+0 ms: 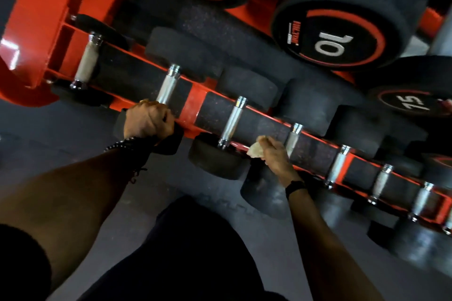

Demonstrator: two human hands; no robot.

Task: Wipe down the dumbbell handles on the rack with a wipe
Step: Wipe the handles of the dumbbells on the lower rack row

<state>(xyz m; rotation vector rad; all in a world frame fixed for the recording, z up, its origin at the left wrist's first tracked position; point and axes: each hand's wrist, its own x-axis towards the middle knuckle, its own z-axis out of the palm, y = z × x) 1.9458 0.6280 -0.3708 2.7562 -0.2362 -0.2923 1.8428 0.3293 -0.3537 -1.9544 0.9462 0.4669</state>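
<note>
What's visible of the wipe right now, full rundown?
The wipe is a small crumpled wad, off-white to cream, looking like paper or thin cloth. The right hand grips it, so only a bunched end sticks out past the fingers on the left. It sits at the front edge of the red rack, beside a chrome dumbbell handle; contact with that handle cannot be told.

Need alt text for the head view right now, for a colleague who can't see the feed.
Seen from above, a person's right hand holds a crumpled wipe beside a dumbbell handle on a red rack. The left hand grips the near end of another handle further left. More small black dumbbells line the rail.
</note>
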